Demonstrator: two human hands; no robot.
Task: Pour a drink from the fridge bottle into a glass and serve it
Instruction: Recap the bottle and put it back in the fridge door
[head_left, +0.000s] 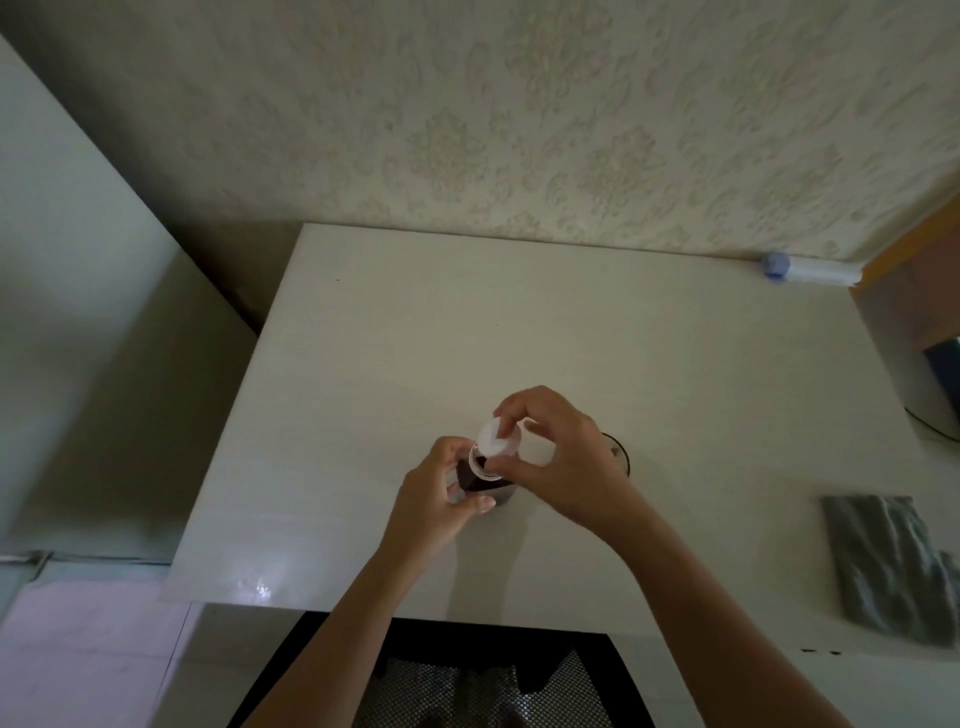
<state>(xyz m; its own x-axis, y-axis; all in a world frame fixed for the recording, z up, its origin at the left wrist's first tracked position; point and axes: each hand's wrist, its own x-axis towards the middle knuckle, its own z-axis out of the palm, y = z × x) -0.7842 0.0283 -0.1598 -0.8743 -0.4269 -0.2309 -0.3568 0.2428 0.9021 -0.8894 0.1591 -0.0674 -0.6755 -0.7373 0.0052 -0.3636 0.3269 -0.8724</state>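
Note:
A bottle of dark drink (475, 480) stands upright on the white table (363, 364), seen from above. My left hand (441, 488) is wrapped around its body. My right hand (561, 457) pinches the white cap (497, 441) with its fingertips, and the cap sits tilted just over the bottle's mouth. Behind my right hand the dark rim of a glass (621, 454) shows on the table; most of it is hidden by the hand.
A grey folded cloth (888, 566) lies at the table's right edge. A white and blue roll (800, 270) rests against the patterned wall at the back right. A black chair seat (467, 675) is below the front edge. A pale cabinet side stands at left.

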